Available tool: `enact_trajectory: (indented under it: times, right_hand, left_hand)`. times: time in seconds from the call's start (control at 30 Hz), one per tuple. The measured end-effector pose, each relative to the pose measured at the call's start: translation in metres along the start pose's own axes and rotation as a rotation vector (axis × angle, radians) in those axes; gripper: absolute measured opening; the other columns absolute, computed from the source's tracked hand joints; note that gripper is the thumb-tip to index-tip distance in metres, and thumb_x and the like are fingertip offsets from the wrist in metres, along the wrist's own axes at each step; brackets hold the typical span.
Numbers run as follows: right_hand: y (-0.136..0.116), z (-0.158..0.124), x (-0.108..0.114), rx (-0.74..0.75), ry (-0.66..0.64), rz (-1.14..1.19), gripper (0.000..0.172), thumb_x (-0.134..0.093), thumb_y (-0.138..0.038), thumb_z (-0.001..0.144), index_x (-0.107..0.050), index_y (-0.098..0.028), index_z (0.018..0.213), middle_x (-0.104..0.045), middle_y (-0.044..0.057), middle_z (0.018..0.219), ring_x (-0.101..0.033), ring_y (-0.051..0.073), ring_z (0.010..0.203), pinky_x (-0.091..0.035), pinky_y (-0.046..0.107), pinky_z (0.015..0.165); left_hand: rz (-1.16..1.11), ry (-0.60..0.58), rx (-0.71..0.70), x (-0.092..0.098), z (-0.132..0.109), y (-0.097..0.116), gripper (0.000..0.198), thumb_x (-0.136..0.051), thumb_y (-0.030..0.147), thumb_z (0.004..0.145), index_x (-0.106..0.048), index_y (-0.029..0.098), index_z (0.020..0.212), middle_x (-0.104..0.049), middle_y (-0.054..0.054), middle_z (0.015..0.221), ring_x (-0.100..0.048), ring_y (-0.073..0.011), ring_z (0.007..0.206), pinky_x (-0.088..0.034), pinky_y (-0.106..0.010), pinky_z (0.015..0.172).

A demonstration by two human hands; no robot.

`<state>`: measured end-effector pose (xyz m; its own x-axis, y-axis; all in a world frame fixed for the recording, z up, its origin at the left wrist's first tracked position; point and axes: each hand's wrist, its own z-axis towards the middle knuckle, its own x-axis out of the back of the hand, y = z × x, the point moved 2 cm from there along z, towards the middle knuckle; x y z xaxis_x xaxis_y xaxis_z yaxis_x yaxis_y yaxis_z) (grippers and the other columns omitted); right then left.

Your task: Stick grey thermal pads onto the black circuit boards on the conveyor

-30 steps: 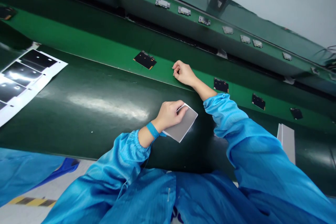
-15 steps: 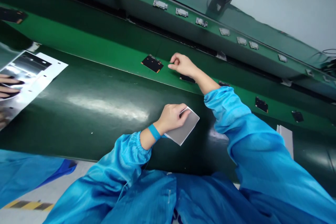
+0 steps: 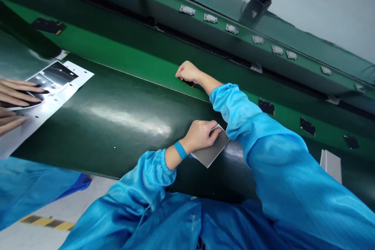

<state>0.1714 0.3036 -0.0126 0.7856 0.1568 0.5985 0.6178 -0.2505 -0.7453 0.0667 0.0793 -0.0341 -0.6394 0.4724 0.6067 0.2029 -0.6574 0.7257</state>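
Note:
My left hand (image 3: pixel 202 137) is closed around a grey, flat rectangular block with white edges (image 3: pixel 211 152), its thumb lying over the top face. It stays low over the dark green bench. Farther forward, my right hand (image 3: pixel 188 72) has its fingers bent together at the upper edge of a thin black panel (image 3: pixel 187 82) on the bright green belt. The hand covers much of that panel, and the fingertips are partly hidden.
More black panels (image 3: pixel 307 126) lie along the belt (image 3: pixel 123 60). Several small silver boards (image 3: pixel 187 10) line the ledge behind. At left, another person's hands (image 3: pixel 17 93) rest on white sheets (image 3: pixel 84 71). Grey-white blocks (image 3: pixel 332 166) stand at right, a black device (image 3: pixel 259 2) at the back.
My right hand has moved left from open belt onto the black panel, and its fingers have closed there. My left hand still holds the grey block. The whole view has shifted slightly.

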Motion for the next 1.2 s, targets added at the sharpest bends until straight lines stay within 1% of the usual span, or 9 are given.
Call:
enact_trajectory:
  times: [0.23, 0.4, 0.63, 0.77, 0.87, 0.93, 1.03, 1.1, 1.2]
  right_hand:
    - [0.004, -0.002, 0.007, 0.102, -0.017, -0.199, 0.031, -0.067, -0.001, 0.088, -0.059, -0.018, 0.063, -0.056, 0.003, 0.065, -0.058, 0.019, 0.072, -0.055, 0.04, 0.082]
    - [0.006, -0.009, 0.014, 0.117, -0.029, -0.262, 0.033, -0.068, 0.003, 0.083, -0.057, -0.018, 0.06, -0.056, 0.004, 0.064, -0.061, 0.022, 0.075, -0.056, 0.041, 0.082]
    - [0.024, -0.01, 0.018, 0.166, 0.0, -0.329, 0.029, -0.07, 0.0, 0.08, -0.058, -0.018, 0.061, -0.059, 0.006, 0.065, -0.065, 0.023, 0.077, -0.06, 0.042, 0.085]
    - [0.025, -0.006, 0.014, 0.138, 0.08, -0.45, 0.029, -0.077, 0.0, 0.077, -0.058, -0.018, 0.065, -0.056, 0.007, 0.067, -0.07, 0.029, 0.084, -0.06, 0.047, 0.088]
    - [0.024, -0.012, 0.022, 0.071, 0.196, -0.519, 0.031, -0.088, -0.007, 0.076, -0.059, -0.017, 0.07, -0.058, 0.01, 0.076, -0.071, 0.035, 0.094, -0.058, 0.051, 0.093]
    - [0.03, -0.03, 0.034, 0.068, 0.26, -0.493, 0.036, -0.094, -0.018, 0.077, -0.058, -0.018, 0.073, -0.06, 0.011, 0.081, -0.07, 0.034, 0.098, -0.056, 0.049, 0.095]
    - [0.053, -0.091, 0.049, 0.167, 0.294, -0.272, 0.033, -0.081, -0.033, 0.093, -0.055, -0.019, 0.077, -0.063, 0.006, 0.08, -0.064, 0.023, 0.086, -0.052, 0.037, 0.088]
    - [0.075, -0.146, 0.049, 0.244, 0.254, 0.01, 0.033, -0.066, -0.043, 0.103, -0.057, -0.019, 0.082, -0.062, 0.002, 0.076, -0.057, 0.017, 0.074, -0.048, 0.031, 0.077]
    - [0.106, -0.221, 0.032, 0.293, 0.121, 0.4, 0.047, -0.068, -0.064, 0.097, -0.067, -0.017, 0.1, -0.069, 0.004, 0.089, -0.06, 0.016, 0.075, -0.048, 0.029, 0.072]
  left_hand:
    - [0.008, -0.015, 0.002, 0.0, 0.001, 0.001, 0.032, -0.056, 0.034, 0.105, -0.056, 0.023, 0.075, -0.069, -0.003, 0.068, -0.064, -0.0194, 0.062, -0.034, -0.034, 0.06]
    - [-0.004, -0.009, 0.003, 0.001, 0.001, 0.001, 0.033, -0.055, 0.036, 0.105, -0.056, 0.023, 0.074, -0.067, -0.003, 0.066, -0.062, -0.0191, 0.061, -0.034, -0.034, 0.06]
    - [-0.028, 0.019, -0.003, 0.001, 0.001, 0.002, 0.033, -0.055, 0.035, 0.104, -0.053, 0.023, 0.073, -0.064, -0.002, 0.064, -0.058, -0.018, 0.058, -0.032, -0.034, 0.06]
    - [-0.131, 0.026, 0.044, 0.005, 0.002, 0.0, 0.031, -0.056, 0.035, 0.101, -0.054, 0.023, 0.073, -0.059, 0.0, 0.062, -0.054, -0.0157, 0.057, -0.032, -0.031, 0.06]
    - [-0.265, 0.084, 0.136, 0.012, 0.005, -0.005, 0.032, -0.06, 0.038, 0.098, -0.055, 0.022, 0.071, -0.05, 0.003, 0.058, -0.046, -0.013, 0.054, -0.032, -0.029, 0.059]
    - [-0.376, 0.143, 0.223, 0.019, 0.009, -0.01, 0.034, -0.062, 0.042, 0.097, -0.057, 0.021, 0.071, -0.048, 0.004, 0.058, -0.044, -0.012, 0.054, -0.032, -0.027, 0.057]
    - [-0.52, 0.225, 0.33, 0.027, 0.014, -0.018, 0.04, -0.066, 0.052, 0.095, -0.058, 0.021, 0.073, -0.052, 0.003, 0.061, -0.044, -0.011, 0.054, -0.034, -0.025, 0.054]
    - [-0.549, 0.28, 0.367, 0.031, 0.017, -0.021, 0.045, -0.07, 0.058, 0.094, -0.058, 0.02, 0.072, -0.052, 0.003, 0.061, -0.043, -0.0104, 0.054, -0.034, -0.024, 0.052]
    - [-0.525, 0.345, 0.401, 0.035, 0.019, -0.022, 0.051, -0.074, 0.063, 0.091, -0.059, 0.019, 0.069, -0.052, 0.003, 0.06, -0.042, -0.01, 0.055, -0.035, -0.023, 0.051]
